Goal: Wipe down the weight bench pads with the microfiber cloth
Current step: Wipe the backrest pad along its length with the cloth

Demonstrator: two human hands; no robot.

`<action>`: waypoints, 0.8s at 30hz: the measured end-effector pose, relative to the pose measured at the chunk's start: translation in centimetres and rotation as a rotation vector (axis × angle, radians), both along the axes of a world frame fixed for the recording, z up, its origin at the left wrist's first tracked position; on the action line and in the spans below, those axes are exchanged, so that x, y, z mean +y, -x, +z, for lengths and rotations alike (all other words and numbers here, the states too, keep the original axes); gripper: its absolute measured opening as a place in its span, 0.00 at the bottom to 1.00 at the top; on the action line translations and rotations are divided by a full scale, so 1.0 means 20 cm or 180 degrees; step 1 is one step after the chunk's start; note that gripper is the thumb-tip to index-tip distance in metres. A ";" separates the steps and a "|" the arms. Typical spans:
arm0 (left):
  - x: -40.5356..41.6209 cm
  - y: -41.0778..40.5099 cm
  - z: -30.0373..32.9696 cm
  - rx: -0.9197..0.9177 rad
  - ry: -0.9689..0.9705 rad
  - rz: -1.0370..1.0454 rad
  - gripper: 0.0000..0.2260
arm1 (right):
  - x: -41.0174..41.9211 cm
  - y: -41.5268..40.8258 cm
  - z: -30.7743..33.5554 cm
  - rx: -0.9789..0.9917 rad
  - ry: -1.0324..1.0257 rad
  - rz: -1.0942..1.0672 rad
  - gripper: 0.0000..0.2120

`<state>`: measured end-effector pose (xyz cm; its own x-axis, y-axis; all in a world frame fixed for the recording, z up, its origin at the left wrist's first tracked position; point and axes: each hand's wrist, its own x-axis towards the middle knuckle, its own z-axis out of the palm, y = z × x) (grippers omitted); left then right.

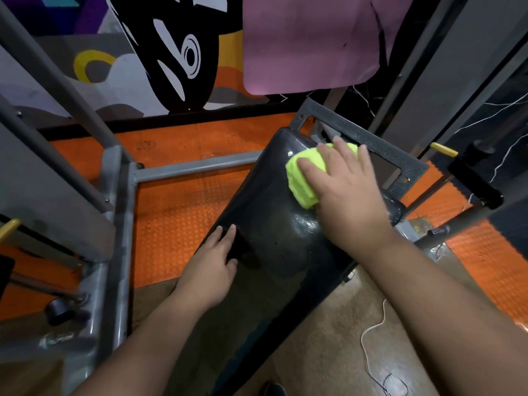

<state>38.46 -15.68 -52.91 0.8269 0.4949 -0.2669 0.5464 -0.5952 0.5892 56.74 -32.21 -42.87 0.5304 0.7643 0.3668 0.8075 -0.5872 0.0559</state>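
Note:
A long black bench pad [265, 224] runs diagonally from the bottom middle up toward the right. A bunched lime-green microfiber cloth [301, 178] lies on the pad's far end. My right hand [343, 190] presses flat on the cloth with straight, spread fingers covering most of it. My left hand [213, 267] rests on the pad's left edge about halfway along, fingers straight. The pad's surface shines with a damp gloss near the cloth.
Grey steel frame bars [120, 224] stand to the left, with a crossbar [197, 167] running to the pad. A dark metal bracket plate [380, 150] sits just beyond the pad's end. Orange studded floor mats [171, 218] surround the bench. A white cable [371, 344] lies on the floor at right.

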 end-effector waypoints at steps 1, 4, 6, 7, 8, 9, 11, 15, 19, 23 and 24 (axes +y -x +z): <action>0.00 0.00 0.00 0.0008 -0.0017 -0.0006 0.30 | 0.03 0.02 -0.01 0.0062 -0.0025 0.0060 0.33; -0.01 0.00 0.01 0.0031 0.0005 -0.0039 0.30 | -0.09 0.07 -0.09 -0.0086 0.0073 0.0464 0.29; -0.03 0.01 0.01 0.0038 0.0026 -0.0062 0.31 | -0.21 0.05 -0.09 -0.0165 -0.0064 0.0467 0.24; -0.02 0.01 0.01 0.0042 0.0031 -0.0062 0.31 | -0.20 0.04 -0.07 -0.0154 -0.0136 0.0356 0.23; -0.02 0.00 0.01 0.0048 0.0031 -0.0050 0.31 | -0.16 0.02 -0.05 -0.0081 -0.0161 0.0219 0.24; -0.01 0.00 0.02 0.0061 0.0026 -0.0033 0.31 | -0.12 0.03 -0.03 0.0006 -0.0155 0.0126 0.25; 0.01 -0.01 0.02 0.0076 0.0007 -0.0011 0.30 | -0.06 0.07 -0.04 0.0033 -0.0132 0.0134 0.27; -0.01 0.00 0.01 0.0053 0.0001 -0.0092 0.30 | -0.28 0.11 -0.10 -0.0137 0.0102 0.0403 0.27; 0.00 -0.01 0.00 0.0115 -0.0055 -0.0037 0.31 | -0.17 0.10 -0.04 0.0019 -0.0308 -0.0139 0.26; 0.00 -0.01 -0.01 0.0118 -0.0106 -0.0081 0.31 | -0.28 0.23 -0.16 -0.0070 0.0076 0.0314 0.32; -0.01 0.00 -0.01 0.0100 -0.0095 -0.0101 0.31 | -0.35 0.23 -0.16 -0.0092 0.0154 0.0399 0.31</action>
